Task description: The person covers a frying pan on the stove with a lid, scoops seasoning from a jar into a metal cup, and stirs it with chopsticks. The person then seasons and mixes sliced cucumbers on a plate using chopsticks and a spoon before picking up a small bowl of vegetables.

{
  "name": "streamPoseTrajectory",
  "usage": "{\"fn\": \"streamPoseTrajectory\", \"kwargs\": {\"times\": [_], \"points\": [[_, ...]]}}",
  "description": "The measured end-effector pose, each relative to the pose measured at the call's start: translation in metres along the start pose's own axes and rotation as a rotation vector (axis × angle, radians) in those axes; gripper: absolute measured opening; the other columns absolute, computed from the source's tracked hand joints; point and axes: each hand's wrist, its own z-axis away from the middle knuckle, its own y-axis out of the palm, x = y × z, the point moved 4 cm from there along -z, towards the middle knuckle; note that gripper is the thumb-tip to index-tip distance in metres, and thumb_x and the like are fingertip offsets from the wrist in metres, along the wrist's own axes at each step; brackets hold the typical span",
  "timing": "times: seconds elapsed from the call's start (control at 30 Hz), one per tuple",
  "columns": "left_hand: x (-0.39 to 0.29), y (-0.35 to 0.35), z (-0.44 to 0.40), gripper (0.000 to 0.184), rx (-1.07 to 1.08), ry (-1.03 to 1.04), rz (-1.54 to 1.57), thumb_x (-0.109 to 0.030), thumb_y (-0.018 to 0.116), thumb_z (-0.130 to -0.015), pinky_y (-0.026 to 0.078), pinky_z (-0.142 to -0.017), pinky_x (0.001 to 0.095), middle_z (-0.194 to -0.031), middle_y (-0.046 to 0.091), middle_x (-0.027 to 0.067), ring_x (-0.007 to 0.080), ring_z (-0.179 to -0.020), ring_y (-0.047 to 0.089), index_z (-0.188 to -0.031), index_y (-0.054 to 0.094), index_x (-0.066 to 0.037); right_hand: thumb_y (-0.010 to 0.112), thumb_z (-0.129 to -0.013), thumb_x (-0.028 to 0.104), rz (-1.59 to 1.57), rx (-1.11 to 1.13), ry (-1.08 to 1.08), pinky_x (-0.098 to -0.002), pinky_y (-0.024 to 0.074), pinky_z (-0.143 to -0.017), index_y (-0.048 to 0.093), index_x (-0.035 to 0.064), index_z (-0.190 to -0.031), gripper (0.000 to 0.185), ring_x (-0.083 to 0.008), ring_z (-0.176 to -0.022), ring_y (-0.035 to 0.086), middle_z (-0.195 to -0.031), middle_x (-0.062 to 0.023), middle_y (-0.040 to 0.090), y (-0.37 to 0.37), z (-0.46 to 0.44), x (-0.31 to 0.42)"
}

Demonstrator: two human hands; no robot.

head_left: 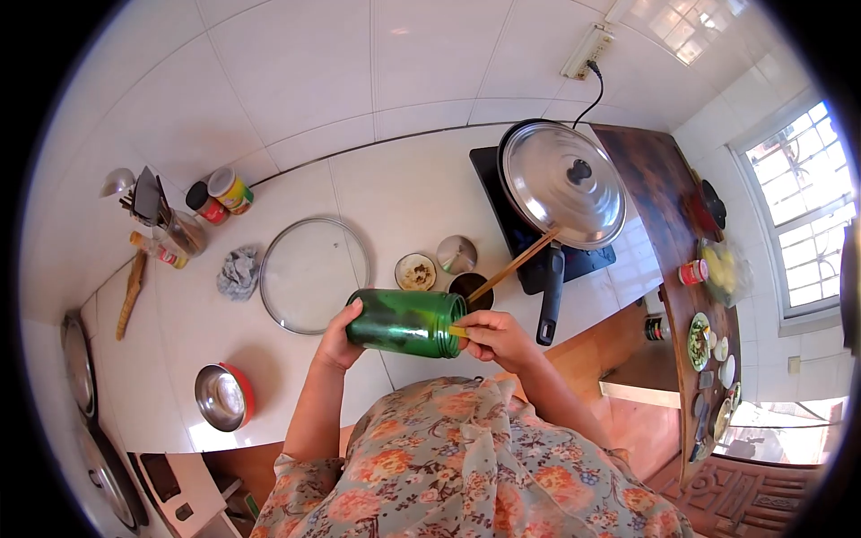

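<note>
My left hand [340, 337] is wrapped round the base end of a green glass jar [405, 325], which lies on its side in the air with its mouth to the right. At that mouth my right hand [496, 338] pinches a short yellow piece [458, 332], perhaps the handle of a spoon. Its other end is hidden in the jar. Just beyond the jar stand a small bowl with brown and white residue [416, 272], a round metal lid [456, 255] and a dark cup [466, 287]. Wooden chopsticks [513, 265] reach from the cup to the pan.
A frying pan under a metal lid [563, 184] sits on a black induction cooker [491, 175], its handle [551, 296] pointing towards me. Leftward are a glass lid [314, 273], a crumpled cloth [239, 273], a red-sided metal bowl [223, 397] and several jars and utensils.
</note>
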Motion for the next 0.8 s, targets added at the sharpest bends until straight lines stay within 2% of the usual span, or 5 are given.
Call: {"fn": "streamPoseTrajectory", "kwargs": {"times": [0.53,0.63,0.7,0.73,0.8], "points": [[-0.01,-0.036,0.014,0.056,-0.105,0.04,0.05,-0.046,0.056,-0.075,0.046,-0.078,0.047,-0.109,0.055,0.0121,0.0297,-0.098,0.054,-0.116,0.047,-0.01,0.046,-0.087,0.004,-0.071,-0.405,-0.246,-0.017,0.0358,-0.044,0.053,-0.0019,-0.105,0.02,-0.0066,-0.056,0.049,-0.078,-0.0088,0.057,-0.047,0.025,-0.02],[-0.007,-0.035,0.014,0.053,-0.092,0.015,0.082,-0.043,0.057,-0.075,0.044,-0.082,0.0486,-0.113,0.053,0.0093,0.0287,-0.102,0.052,-0.117,0.047,-0.013,0.046,-0.087,0.004,0.136,-0.494,-0.235,-0.0183,0.0385,-0.046,0.053,-0.0024,-0.103,0.019,-0.0072,-0.056,0.05,-0.077,-0.008,0.057,-0.048,0.021,-0.022],[-0.006,-0.034,0.014,0.053,-0.094,0.015,0.085,-0.044,0.057,-0.075,0.044,-0.082,0.0487,-0.113,0.053,0.0094,0.0289,-0.102,0.052,-0.117,0.047,-0.013,0.046,-0.083,0.0,0.804,-0.587,-0.467,-0.0263,0.0454,-0.052,0.052,-0.0029,-0.102,0.02,-0.0165,-0.06,0.055,-0.079,-0.011,0.057,-0.041,0.021,-0.017],[-0.006,-0.034,0.014,0.053,-0.096,0.016,0.087,-0.044,0.057,-0.075,0.044,-0.082,0.0488,-0.113,0.053,0.0094,0.029,-0.102,0.052,-0.117,0.047,-0.013,0.046,-0.083,0.0,0.804,-0.588,-0.466,-0.0263,0.0454,-0.052,0.052,-0.0029,-0.102,0.02,-0.0165,-0.06,0.055,-0.079,-0.011,0.057,-0.04,0.021,-0.017],[-0.002,-0.038,0.012,0.053,-0.085,0.012,0.097,-0.044,0.057,-0.075,0.044,-0.082,0.0489,-0.113,0.053,0.0096,0.0292,-0.102,0.052,-0.117,0.047,-0.013,0.046,-0.076,-0.005,1.354,-0.544,-0.695,-0.0349,0.0484,-0.061,0.051,-0.0031,-0.103,0.027,-0.0284,-0.07,0.058,-0.085,-0.0151,0.056,-0.023,0.025,-0.01]]}}
